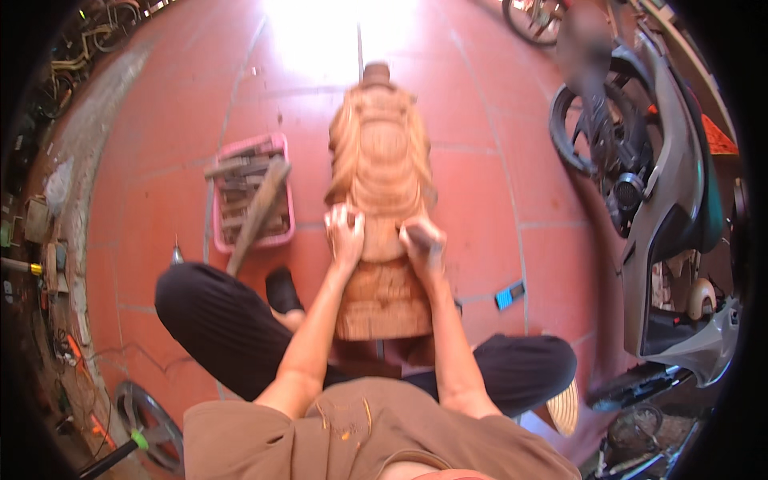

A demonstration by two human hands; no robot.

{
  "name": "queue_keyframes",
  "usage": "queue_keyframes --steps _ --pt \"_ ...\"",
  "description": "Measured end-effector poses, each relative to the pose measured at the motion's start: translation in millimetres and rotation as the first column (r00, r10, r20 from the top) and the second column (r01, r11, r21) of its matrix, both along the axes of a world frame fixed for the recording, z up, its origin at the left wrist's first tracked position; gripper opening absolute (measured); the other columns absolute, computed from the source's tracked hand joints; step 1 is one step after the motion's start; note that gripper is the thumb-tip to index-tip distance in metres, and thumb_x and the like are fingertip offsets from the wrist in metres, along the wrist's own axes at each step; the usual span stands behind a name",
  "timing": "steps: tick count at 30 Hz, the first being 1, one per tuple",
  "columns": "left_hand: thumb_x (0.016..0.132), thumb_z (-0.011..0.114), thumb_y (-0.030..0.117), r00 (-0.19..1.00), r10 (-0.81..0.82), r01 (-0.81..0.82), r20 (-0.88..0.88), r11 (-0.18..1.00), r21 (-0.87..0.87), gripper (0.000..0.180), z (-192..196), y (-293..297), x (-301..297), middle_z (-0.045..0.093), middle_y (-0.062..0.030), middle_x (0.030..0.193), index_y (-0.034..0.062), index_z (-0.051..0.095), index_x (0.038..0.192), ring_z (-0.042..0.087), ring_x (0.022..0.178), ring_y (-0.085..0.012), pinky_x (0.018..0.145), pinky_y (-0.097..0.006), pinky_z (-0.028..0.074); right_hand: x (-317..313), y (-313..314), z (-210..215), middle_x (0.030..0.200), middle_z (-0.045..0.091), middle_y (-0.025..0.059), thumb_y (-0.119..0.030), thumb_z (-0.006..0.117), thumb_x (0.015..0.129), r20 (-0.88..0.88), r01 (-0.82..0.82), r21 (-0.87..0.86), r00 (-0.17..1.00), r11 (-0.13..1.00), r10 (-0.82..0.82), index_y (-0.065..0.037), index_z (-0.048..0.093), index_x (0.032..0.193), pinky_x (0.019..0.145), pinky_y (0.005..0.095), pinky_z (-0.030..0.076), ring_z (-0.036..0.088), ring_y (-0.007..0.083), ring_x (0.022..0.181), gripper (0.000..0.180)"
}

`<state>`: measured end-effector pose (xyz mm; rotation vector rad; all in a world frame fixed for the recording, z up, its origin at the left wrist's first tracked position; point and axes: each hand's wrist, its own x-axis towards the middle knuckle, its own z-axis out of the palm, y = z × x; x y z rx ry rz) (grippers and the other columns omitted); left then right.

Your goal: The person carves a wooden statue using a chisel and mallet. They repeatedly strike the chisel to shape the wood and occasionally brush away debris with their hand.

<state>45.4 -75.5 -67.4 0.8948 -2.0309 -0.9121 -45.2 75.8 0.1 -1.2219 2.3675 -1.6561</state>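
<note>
A large carved wooden figure lies lengthwise on the floor in front of me, its blocky base between my legs. Folds like drapery run down its sides, and a narrow knob tops the far end. My left hand grips its left side just above the base, fingers curled against the wood. On the opposite side, my right hand is closed against the figure. Something brownish and blurred shows at that fist; I cannot make out what it is.
To the left stands a pink basket of wooden pieces or tool handles, with a long piece of wood across it. A small blue box lies on the right. A partly dismantled motorbike stands farther right; a wheel-like ring is lower left.
</note>
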Motion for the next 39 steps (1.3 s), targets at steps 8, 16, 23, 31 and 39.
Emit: queue_keyframes --steps 8,16,23,31,39 --pt "0.079 0.07 0.013 0.999 0.016 -0.019 0.035 0.997 0.074 0.012 7.3 -2.2 0.5 0.06 -0.0098 0.098 0.007 0.063 0.087 0.054 0.099 -0.0329 0.088 -0.044 0.044 -1.9 7.3 18.7 0.077 0.066 0.0027 -0.003 0.07 0.077 0.48 -0.055 0.006 0.876 0.998 0.045 -0.003 0.068 0.087 0.067 0.0266 0.048 0.059 0.0087 0.071 0.01" --pt "0.081 0.07 0.012 0.999 0.016 -0.018 0.044 0.999 0.04 0.011 5.3 0.1 4.9 0.061 -0.0093 0.097 0.0064 0.064 0.089 0.055 0.096 -0.0315 0.087 -0.043 0.044 -6.4 9.8 24.5 0.077 0.064 -0.0026 -0.005 0.07 0.079 0.338 -0.082 0.064 0.94 0.995 0.055 -0.005 0.07 0.085 0.067 0.023 0.046 0.056 0.005 0.073 0.007" --pt "0.079 0.07 0.011 1.0 0.015 -0.016 0.02 0.998 0.055 0.012 5.0 -1.6 6.3 0.061 -0.0103 0.097 0.0067 0.064 0.088 0.054 0.099 -0.0328 0.088 -0.044 0.044 -0.1 10.4 26.5 0.077 0.064 -0.0013 -0.005 0.07 0.079 0.423 -0.073 0.056 0.905 0.996 0.042 -0.006 0.07 0.086 0.068 0.024 0.047 0.057 0.0062 0.073 0.007" --pt "0.08 0.069 0.012 1.0 0.004 -0.006 0.029 0.998 0.068 0.01 3.7 -0.1 3.9 0.061 -0.0104 0.097 0.0071 0.064 0.088 0.054 0.098 -0.0325 0.088 -0.044 0.044 -4.5 11.4 20.4 0.076 0.066 0.0048 -0.006 0.07 0.075 0.282 -0.1 0.065 0.956 0.993 0.077 -0.004 0.07 0.086 0.068 0.0271 0.049 0.061 0.0113 0.072 0.011" --pt "0.08 0.069 0.011 1.0 -0.003 0.002 0.019 0.998 0.058 0.011 5.9 -0.1 2.8 0.061 -0.0099 0.096 0.0074 0.064 0.088 0.054 0.097 -0.0322 0.088 -0.044 0.044 6.5 0.5 23.6 0.081 0.069 0.008 -0.007 0.069 0.073 0.168 -0.002 -0.046 0.986 0.999 0.01 -0.007 0.071 0.086 0.07 0.0308 0.052 0.066 0.0188 0.075 0.013"
